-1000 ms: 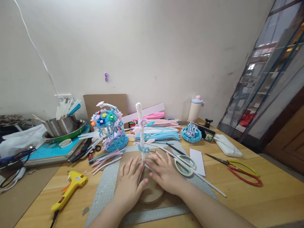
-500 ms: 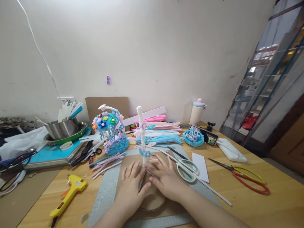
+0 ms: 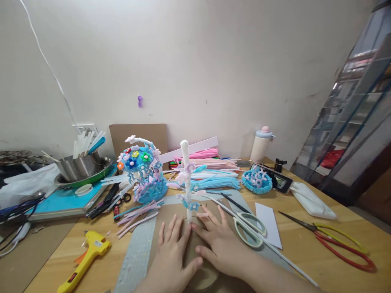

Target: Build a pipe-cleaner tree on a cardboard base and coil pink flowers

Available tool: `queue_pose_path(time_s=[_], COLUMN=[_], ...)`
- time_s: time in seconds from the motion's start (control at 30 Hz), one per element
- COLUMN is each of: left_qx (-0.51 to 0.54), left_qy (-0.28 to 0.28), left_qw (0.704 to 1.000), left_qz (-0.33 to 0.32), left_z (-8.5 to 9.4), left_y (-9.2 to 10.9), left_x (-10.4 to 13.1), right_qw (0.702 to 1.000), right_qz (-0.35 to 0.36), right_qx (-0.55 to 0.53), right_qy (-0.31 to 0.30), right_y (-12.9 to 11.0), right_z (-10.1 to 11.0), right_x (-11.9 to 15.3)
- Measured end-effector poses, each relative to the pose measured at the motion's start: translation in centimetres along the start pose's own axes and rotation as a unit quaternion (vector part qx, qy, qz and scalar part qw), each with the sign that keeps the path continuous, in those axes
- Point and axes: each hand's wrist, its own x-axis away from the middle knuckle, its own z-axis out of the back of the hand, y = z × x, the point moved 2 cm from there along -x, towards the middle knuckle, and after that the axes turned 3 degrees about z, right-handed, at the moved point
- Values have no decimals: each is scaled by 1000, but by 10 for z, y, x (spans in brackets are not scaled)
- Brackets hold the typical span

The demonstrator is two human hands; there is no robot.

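Observation:
A white fuzzy pipe-cleaner stem (image 3: 187, 185) with lilac and blue flowers and leaves stands upright in front of me. My left hand (image 3: 173, 248) lies palm down on the brown cardboard (image 3: 165, 209), fingers spread, its index fingertip at the foot of the stem. On the other side, my right hand (image 3: 218, 246) is also spread flat, with its index fingertip close to the stem's base. What lies under the fingers is mostly hidden. A round brown ring shape (image 3: 206, 283) shows partly below the hands.
A yellow glue gun (image 3: 87, 260) lies left. Pale green scissors (image 3: 249, 230) and red-yellow scissors (image 3: 339, 246) lie right. Behind are a blue flowered pipe-cleaner piece (image 3: 142, 175), pipe-cleaner bundles (image 3: 216, 183), a blue fuzzy basket (image 3: 257, 181) and a bottle (image 3: 261, 146).
My view has shifted slightly, so most things on the right sit farther right and lower. Both hands stay spread at the foot of the stem.

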Motion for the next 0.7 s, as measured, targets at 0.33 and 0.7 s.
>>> queue_pose_path(time_s=[0.33,0.7], left_qx=[-14,13], left_qy=[3,39], left_qw=[1000,999], left_qz=[-22,7], left_z=[2,4], left_y=[1,-2], left_x=[-1,3], right_qw=[1000,997], right_qz=[13,30], right_qx=[0,32], right_qy=[-7,70], right_y=[4,10], right_z=[-4,-6], right_x=[-2,4])
